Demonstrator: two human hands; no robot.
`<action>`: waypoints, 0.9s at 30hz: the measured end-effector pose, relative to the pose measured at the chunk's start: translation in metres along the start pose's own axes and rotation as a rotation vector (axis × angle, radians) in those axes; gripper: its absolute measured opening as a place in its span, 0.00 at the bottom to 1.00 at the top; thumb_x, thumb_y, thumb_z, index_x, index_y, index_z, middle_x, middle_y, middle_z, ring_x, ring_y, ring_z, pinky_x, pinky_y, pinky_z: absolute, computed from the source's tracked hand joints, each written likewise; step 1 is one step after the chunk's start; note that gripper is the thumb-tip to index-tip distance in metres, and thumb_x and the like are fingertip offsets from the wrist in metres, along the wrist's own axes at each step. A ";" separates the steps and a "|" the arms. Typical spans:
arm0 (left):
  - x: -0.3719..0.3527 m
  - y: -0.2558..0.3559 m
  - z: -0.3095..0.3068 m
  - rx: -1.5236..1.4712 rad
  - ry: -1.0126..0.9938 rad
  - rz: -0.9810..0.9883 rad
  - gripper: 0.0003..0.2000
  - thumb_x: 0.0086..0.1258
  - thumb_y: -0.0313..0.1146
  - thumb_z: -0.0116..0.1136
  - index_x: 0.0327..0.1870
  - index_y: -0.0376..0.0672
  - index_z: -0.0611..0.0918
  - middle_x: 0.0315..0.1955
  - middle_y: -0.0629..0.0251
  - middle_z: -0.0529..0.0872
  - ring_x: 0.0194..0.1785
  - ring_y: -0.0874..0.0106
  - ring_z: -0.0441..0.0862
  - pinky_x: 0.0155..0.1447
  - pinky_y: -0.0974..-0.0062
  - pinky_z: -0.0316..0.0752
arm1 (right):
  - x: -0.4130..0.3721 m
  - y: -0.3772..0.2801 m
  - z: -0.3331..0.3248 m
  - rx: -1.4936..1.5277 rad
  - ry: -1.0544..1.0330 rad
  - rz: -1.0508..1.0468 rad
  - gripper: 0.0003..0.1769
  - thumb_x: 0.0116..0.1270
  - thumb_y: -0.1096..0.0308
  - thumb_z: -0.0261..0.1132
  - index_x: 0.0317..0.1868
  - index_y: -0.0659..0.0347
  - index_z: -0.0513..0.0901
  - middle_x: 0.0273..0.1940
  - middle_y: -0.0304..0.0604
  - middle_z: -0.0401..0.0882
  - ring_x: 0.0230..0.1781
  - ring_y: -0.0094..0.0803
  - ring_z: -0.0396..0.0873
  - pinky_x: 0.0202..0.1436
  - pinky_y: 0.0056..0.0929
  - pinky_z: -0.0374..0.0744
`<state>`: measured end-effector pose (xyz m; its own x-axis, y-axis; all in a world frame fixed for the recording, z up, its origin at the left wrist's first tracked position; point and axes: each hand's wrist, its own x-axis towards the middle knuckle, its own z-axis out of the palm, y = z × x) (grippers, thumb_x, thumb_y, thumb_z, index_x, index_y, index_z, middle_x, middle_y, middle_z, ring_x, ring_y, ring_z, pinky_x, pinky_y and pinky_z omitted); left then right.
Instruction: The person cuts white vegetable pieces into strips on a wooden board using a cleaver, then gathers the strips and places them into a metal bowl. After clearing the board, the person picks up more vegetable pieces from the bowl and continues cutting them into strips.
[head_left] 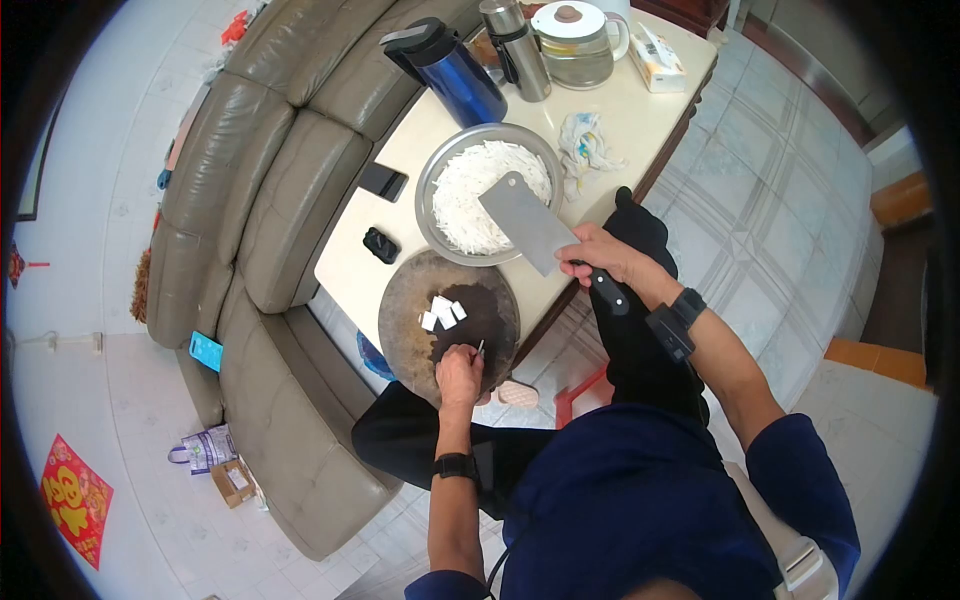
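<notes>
My right hand (607, 254) grips the black handle of a cleaver (527, 222), its broad blade raised over the rim of a metal bowl (425, 190). White shredded strips (488, 195) fill that bowl. My left hand (460, 375) is closed, with curled fingers down on the near part of a round wooden chopping board (405, 300). Something small and light pokes out beside its fingertips; I cannot make out what it is. Several white chunks (443, 313) lie just beyond this hand, around a dark wet patch on the board.
On the cream table (350, 235) are a phone (383, 181), a small black object (380, 245), a blue jug (455, 80), a steel flask (518, 55), a lidded glass pitcher (578, 60), a crumpled cloth (585, 145) and a tissue pack (658, 62). A leather sofa (300, 190) stands left.
</notes>
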<state>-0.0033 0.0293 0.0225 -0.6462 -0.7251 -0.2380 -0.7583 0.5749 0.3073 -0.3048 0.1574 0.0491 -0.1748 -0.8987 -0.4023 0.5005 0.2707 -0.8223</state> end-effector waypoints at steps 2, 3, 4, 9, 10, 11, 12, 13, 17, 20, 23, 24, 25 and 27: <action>0.006 0.001 0.002 0.084 0.025 0.054 0.05 0.55 0.31 0.60 0.30 0.41 0.81 0.32 0.58 0.81 0.41 0.58 0.79 0.46 0.61 0.72 | 0.000 0.000 0.000 0.002 -0.006 -0.004 0.07 0.59 0.72 0.58 0.29 0.68 0.74 0.21 0.41 0.73 0.12 0.18 0.64 0.14 0.21 0.69; 0.010 0.001 0.002 0.128 0.006 0.059 0.05 0.55 0.31 0.60 0.29 0.41 0.80 0.32 0.58 0.81 0.41 0.58 0.79 0.47 0.61 0.71 | -0.001 0.000 0.000 0.003 -0.011 -0.008 0.07 0.59 0.72 0.58 0.28 0.69 0.74 0.21 0.41 0.73 0.12 0.18 0.64 0.14 0.21 0.70; 0.012 0.001 0.002 0.172 -0.012 0.063 0.05 0.54 0.31 0.59 0.29 0.41 0.79 0.31 0.58 0.81 0.42 0.58 0.79 0.48 0.60 0.71 | -0.001 0.000 0.001 0.004 -0.010 -0.008 0.07 0.59 0.72 0.58 0.28 0.69 0.74 0.21 0.41 0.73 0.12 0.18 0.64 0.14 0.21 0.70; 0.021 -0.009 0.008 0.237 -0.007 0.104 0.06 0.54 0.32 0.59 0.30 0.40 0.78 0.32 0.57 0.81 0.41 0.57 0.79 0.46 0.59 0.72 | 0.000 0.002 0.000 -0.005 0.017 0.002 0.07 0.58 0.73 0.59 0.25 0.69 0.74 0.19 0.40 0.73 0.11 0.18 0.64 0.14 0.22 0.70; 0.024 -0.013 0.009 0.223 0.002 0.087 0.07 0.55 0.33 0.59 0.30 0.40 0.78 0.32 0.56 0.82 0.41 0.57 0.80 0.45 0.59 0.73 | -0.001 0.001 -0.002 -0.002 0.021 -0.004 0.07 0.58 0.73 0.59 0.25 0.69 0.74 0.19 0.40 0.73 0.11 0.18 0.64 0.14 0.22 0.70; 0.026 -0.018 0.010 0.227 0.001 0.093 0.07 0.55 0.33 0.59 0.30 0.40 0.78 0.32 0.56 0.82 0.41 0.57 0.80 0.45 0.59 0.73 | -0.002 0.001 -0.003 0.014 0.013 -0.001 0.07 0.58 0.73 0.58 0.26 0.69 0.74 0.19 0.41 0.73 0.11 0.18 0.64 0.14 0.22 0.70; 0.026 -0.020 0.007 0.129 -0.026 0.015 0.07 0.55 0.33 0.58 0.30 0.39 0.78 0.31 0.55 0.82 0.40 0.56 0.80 0.44 0.59 0.73 | -0.003 0.002 -0.004 0.031 0.005 0.002 0.07 0.58 0.73 0.58 0.26 0.69 0.74 0.19 0.41 0.73 0.11 0.18 0.65 0.14 0.23 0.70; 0.028 -0.021 0.002 0.033 -0.053 -0.062 0.08 0.56 0.33 0.58 0.30 0.37 0.77 0.30 0.53 0.82 0.39 0.54 0.80 0.42 0.59 0.74 | -0.003 0.004 -0.005 0.036 0.008 -0.003 0.07 0.58 0.73 0.58 0.26 0.69 0.74 0.19 0.41 0.73 0.11 0.18 0.65 0.14 0.23 0.70; 0.050 -0.031 -0.010 -0.259 0.075 -0.081 0.09 0.57 0.32 0.58 0.33 0.34 0.79 0.23 0.54 0.82 0.29 0.60 0.81 0.36 0.66 0.74 | -0.004 0.004 -0.011 0.051 0.005 -0.023 0.07 0.58 0.73 0.58 0.27 0.70 0.74 0.20 0.41 0.74 0.11 0.18 0.65 0.14 0.22 0.70; 0.073 -0.002 -0.035 -0.583 0.049 -0.250 0.08 0.61 0.32 0.57 0.32 0.35 0.81 0.20 0.67 0.80 0.23 0.75 0.76 0.30 0.78 0.71 | -0.006 0.001 -0.013 0.042 0.013 -0.026 0.07 0.58 0.73 0.58 0.27 0.69 0.75 0.20 0.41 0.74 0.11 0.18 0.65 0.14 0.23 0.70; 0.098 0.022 -0.046 -0.826 0.058 -0.310 0.08 0.62 0.33 0.59 0.33 0.37 0.82 0.21 0.70 0.80 0.22 0.82 0.73 0.27 0.85 0.68 | -0.004 0.008 -0.017 0.060 0.009 -0.028 0.07 0.58 0.73 0.58 0.27 0.69 0.75 0.19 0.40 0.73 0.11 0.19 0.65 0.14 0.23 0.70; 0.106 0.029 -0.047 -0.891 0.066 -0.242 0.07 0.61 0.32 0.61 0.33 0.36 0.82 0.21 0.71 0.80 0.22 0.82 0.73 0.27 0.85 0.67 | -0.004 0.006 -0.017 0.070 -0.002 -0.036 0.07 0.58 0.73 0.58 0.26 0.68 0.75 0.19 0.40 0.73 0.11 0.19 0.64 0.14 0.23 0.70; 0.114 0.036 -0.047 -0.955 0.071 -0.175 0.07 0.59 0.31 0.62 0.33 0.36 0.82 0.21 0.71 0.80 0.22 0.82 0.73 0.27 0.84 0.67 | -0.004 0.005 -0.018 0.071 0.003 -0.043 0.07 0.58 0.73 0.58 0.26 0.68 0.75 0.19 0.40 0.73 0.11 0.19 0.64 0.14 0.23 0.70; 0.131 0.051 -0.045 -0.890 0.098 -0.193 0.06 0.58 0.28 0.64 0.32 0.35 0.82 0.21 0.71 0.80 0.22 0.81 0.73 0.27 0.84 0.68 | -0.007 0.002 -0.017 0.098 0.011 -0.046 0.07 0.58 0.73 0.59 0.26 0.68 0.75 0.19 0.40 0.73 0.11 0.19 0.65 0.14 0.23 0.70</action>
<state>-0.1224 -0.0532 0.0488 -0.4742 -0.8306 -0.2921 -0.4801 -0.0341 0.8766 -0.3169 0.1698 0.0428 -0.2090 -0.9052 -0.3700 0.5724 0.1935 -0.7968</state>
